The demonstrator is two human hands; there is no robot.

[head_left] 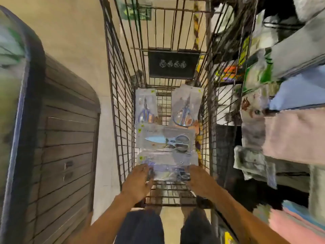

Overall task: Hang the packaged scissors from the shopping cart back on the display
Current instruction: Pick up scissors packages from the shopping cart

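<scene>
Four scissor packs (166, 140) in the cart (121, 120); two hands (139, 178) on the nearest.

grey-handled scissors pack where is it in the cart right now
In the head view, the grey-handled scissors pack lies flat mid-cart, just beyond the pack both hands are on, in front of two blue-handled packs.

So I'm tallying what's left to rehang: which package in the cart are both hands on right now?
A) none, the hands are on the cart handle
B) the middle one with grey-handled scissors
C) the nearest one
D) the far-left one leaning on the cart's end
C: the left hand and right hand are at either end of the nearest package, while the grey-handled scissors package lies untouched beyond it.
</scene>
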